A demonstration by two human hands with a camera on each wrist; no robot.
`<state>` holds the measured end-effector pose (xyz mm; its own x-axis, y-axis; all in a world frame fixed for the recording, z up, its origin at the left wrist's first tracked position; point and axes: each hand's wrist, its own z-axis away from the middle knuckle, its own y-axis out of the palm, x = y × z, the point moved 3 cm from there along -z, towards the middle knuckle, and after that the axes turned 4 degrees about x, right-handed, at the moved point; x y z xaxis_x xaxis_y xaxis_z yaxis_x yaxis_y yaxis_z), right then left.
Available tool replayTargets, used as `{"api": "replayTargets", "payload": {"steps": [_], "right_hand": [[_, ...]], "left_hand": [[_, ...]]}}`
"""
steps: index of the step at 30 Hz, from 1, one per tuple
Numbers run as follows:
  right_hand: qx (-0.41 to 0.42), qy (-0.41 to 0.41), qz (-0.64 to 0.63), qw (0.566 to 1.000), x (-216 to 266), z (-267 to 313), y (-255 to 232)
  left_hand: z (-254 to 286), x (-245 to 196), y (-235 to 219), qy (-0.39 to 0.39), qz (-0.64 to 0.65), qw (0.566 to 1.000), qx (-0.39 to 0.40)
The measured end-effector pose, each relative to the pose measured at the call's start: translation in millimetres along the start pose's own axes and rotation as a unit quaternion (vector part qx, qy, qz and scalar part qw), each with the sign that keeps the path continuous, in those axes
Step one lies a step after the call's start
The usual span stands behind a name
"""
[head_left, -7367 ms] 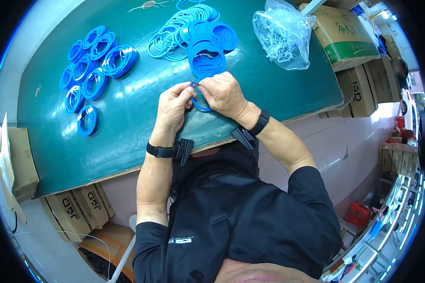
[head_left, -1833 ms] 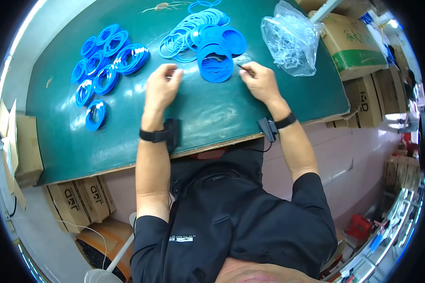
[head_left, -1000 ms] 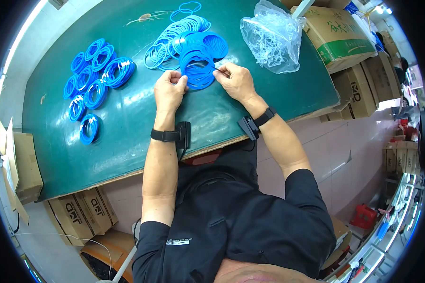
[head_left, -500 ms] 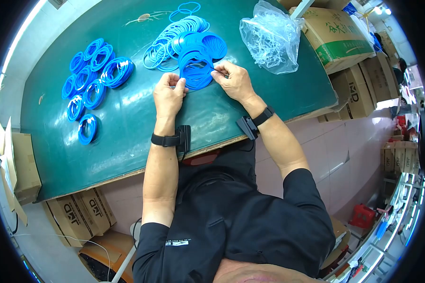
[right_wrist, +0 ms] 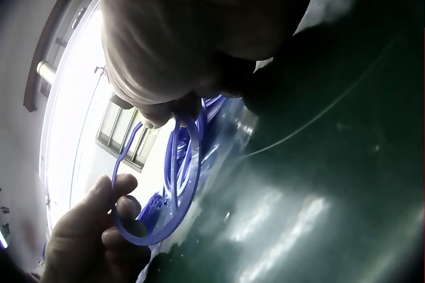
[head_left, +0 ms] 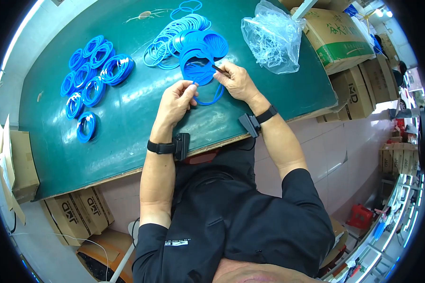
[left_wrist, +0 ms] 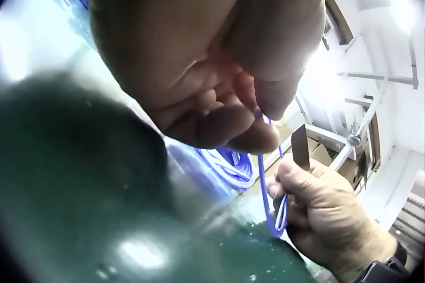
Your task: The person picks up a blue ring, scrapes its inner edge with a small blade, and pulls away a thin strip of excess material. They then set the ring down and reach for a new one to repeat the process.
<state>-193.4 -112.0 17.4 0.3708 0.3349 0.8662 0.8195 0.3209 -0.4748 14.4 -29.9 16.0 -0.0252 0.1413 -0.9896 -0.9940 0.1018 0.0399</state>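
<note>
L hand (head_left: 178, 100) held a pinch; R hand (head_left: 238, 85) did likewise nr it. L forearm (head_left: 157, 184) pointed fwd; R forearm (head_left: 283, 137) slanted inward.

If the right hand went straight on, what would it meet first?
Likely the nearest stack of blue rings, just beyond the right hand in the head view; height is unclear, so it might pass above.

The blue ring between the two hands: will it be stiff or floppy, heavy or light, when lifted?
Probably flexible but not limp: the blue ring bends unevenly, yet one side keeps a round curve. It is likely light, since its band is thin and the left hand pinches it with fingertips.
</note>
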Motion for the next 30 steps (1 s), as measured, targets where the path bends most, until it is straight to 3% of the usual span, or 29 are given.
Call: {"api": "replayTargets", "payload": {"steps": [4, 6, 9, 13, 30], "right_hand": [[0.017, -0.018, 0.034, 0.999, 2.6, -0.2, 3.8], [-0.098, -0.104, 0.11, 0.984, 12.9, 1.3, 3.7], [-0.113, -0.103, 0.13, 0.98, 34.7, 8.0, 6.6], [-0.063, -0.14, 0.113, 0.982, 41.9, 13.2, 31.3], [-0.105, -0.248, 0.232, 0.935, 39.8, 11.8, 33.4]], "left_hand": [[-4.8, 9.7, 1.2, 0.0, -0.003, 1.0, -0.002], [-5.1, 10.3, 1.1, 0.01, -0.002, 0.999, -0.044], [-5.1, 11.4, 3.3, 0.021, -0.007, 0.998, -0.059], [-4.5, 13.6, 5.2, 0.041, -0.001, 0.997, -0.061], [-4.2, 17.0, 16.5, 0.005, 0.139, 0.989, -0.04]]}}
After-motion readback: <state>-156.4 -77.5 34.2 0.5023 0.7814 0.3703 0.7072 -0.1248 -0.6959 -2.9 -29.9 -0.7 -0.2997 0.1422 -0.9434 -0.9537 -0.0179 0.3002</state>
